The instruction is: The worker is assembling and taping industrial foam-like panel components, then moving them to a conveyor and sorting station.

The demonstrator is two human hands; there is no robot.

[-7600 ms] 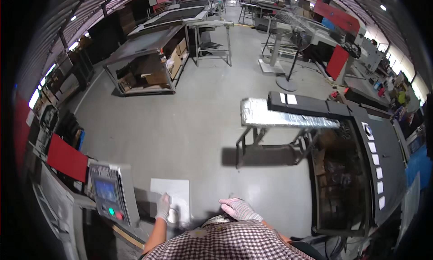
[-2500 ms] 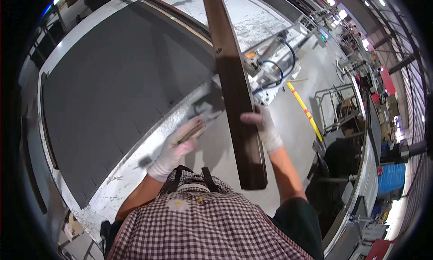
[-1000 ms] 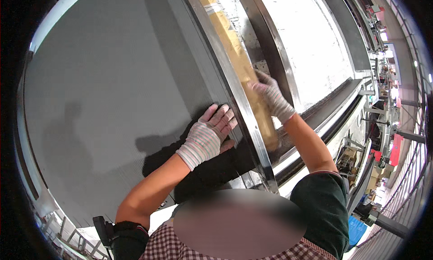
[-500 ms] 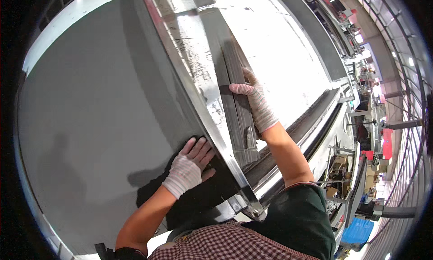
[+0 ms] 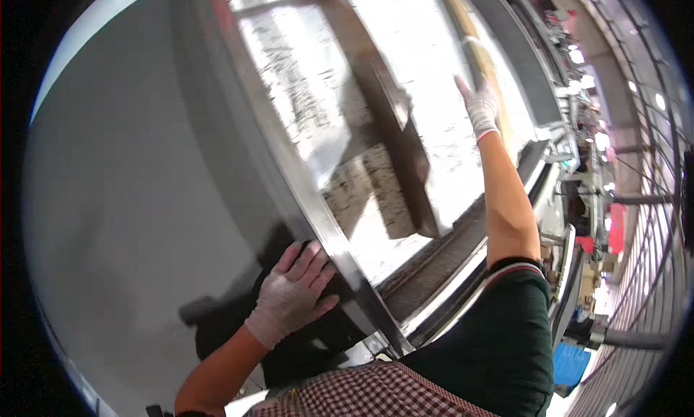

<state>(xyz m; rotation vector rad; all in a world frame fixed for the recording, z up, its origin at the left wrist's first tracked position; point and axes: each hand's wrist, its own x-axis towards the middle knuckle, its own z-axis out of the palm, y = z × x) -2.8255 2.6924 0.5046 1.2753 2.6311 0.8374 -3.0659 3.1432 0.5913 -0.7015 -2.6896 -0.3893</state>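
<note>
My left hand (image 5: 293,290), in a whitish knit glove, lies on a wide dark grey sheet (image 5: 123,200) with its fingers spread. Its fingertips come close to a long metal rail (image 5: 318,211). Reaching far forward to the right, my right hand (image 5: 481,106), gloved too, has its thumb apart from the fingers. It is beside a long, narrow yellowish strip (image 5: 499,92), against its left side; motion blur hides whether it touches. Between rail and strip, a dark grey-brown bar (image 5: 401,157) slants over the bright white surface (image 5: 441,128).
A dark, rough-looking band (image 5: 419,261) runs along the near edge of the white surface. Beyond lie another grey panel (image 5: 531,70), a blue object (image 5: 571,364), a red panel (image 5: 616,228) and the hall's beams.
My right hand has left the stack of grey strips near the rail and moved right and farther out. The stack no longer shows there. My left hand has shifted slightly left and nearer.
</note>
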